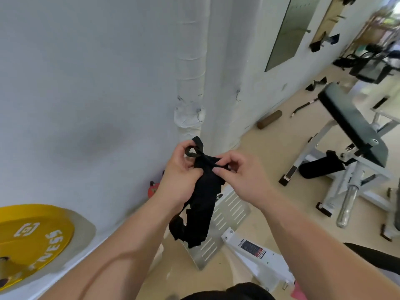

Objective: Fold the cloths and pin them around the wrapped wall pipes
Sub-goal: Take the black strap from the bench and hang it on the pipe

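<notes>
The cloth (pixel 202 204) is black and bunched, and I see it held in the air between both hands, in front of the lower stretch of the wrapped pipes (pixel 190 72), with its long end hanging down over a slotted metal plate (pixel 229 213) that lies on the floor (pixel 270 152) at the foot of the wall (pixel 86 83). My left hand (pixel 179 172) grasps the upper part of the cloth, fingers curled round it, and a small loop of fabric stands up beside the thumb. My right hand (pixel 238 176) pinches the cloth just beside it, thumb and forefinger closed on a fold near the top. The two hands sit close together, almost touching. The pipes run upright against the wall, side by side, wound in white wrapping; a small wire hook (pixel 200 116) hangs from the left one above the hands, and another hook (pixel 238 97) shows on the wider white column (pixel 218 83) to its right. A yellow weight plate (pixel 32 237) leans at the wall near the lower left. A padded bench (pixel 350 124) on a white frame stands to the right, well apart from the pipes, and a brown roller (pixel 269 119) lies on the floor along the wall base beyond it. A mirror (pixel 290 33) is mounted higher on the wall.
</notes>
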